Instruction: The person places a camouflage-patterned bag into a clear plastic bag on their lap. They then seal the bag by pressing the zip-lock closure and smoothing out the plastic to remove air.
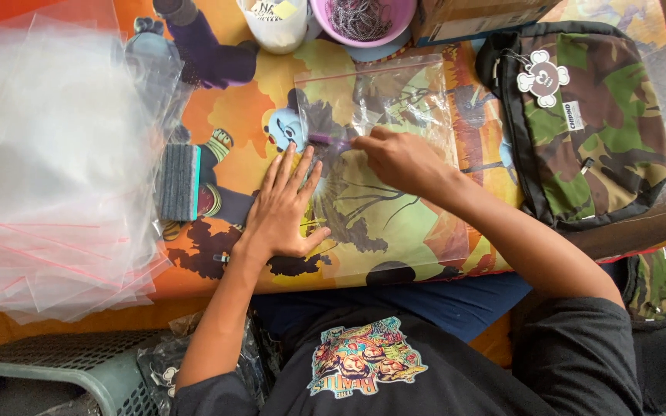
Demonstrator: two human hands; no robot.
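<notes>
Fingers of the left hand [283, 212] are lying flat and spread, pinning the clear bag [383, 115] so it won't slide, while the right hand [398, 158] is pinching a small purple piece [325, 139] just beyond those fingertips, working it inside.

Bright cartoon print, clear plastic and camouflage cloth

The tabletop's printed cartoon cover [233, 108] runs orange, yellow and green with purple, blue and black figures. The clear plastic zip bag with a red seal strip [395, 100] lets those colours show through, and the stack of clear plastic bags [48, 169] looks milky white, crossed by thin pink-red lines. The camouflage fabric backpack [595, 131] mixes green, brown and tan with black edging and a white skull patch. The round pink plastic bowl [364, 19] holds grey metal chains, and the black T-shirt [364, 362] bears a multicoloured print.
</notes>
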